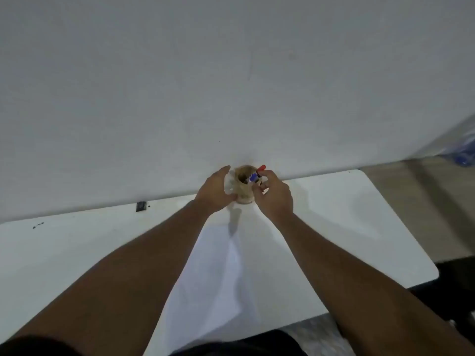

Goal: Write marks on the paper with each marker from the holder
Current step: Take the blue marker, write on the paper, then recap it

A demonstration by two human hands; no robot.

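A round brown holder (pixel 244 194) stands at the far edge of the white table, against the wall. My left hand (pixel 214 192) wraps around its left side. My right hand (pixel 273 196) is at its right rim, fingers pinched on a red-capped marker (pixel 261 167) that sticks up out of the holder. A blue-capped marker (pixel 254 177) sits inside beside it. A white sheet of paper (pixel 216 278) lies on the table between my forearms, reaching to the near edge.
The white table (pixel 359 227) ends at a rounded corner on the right, with floor beyond. A grey wall rises right behind the holder. A small dark object (pixel 140 206) sits at the table's far edge on the left.
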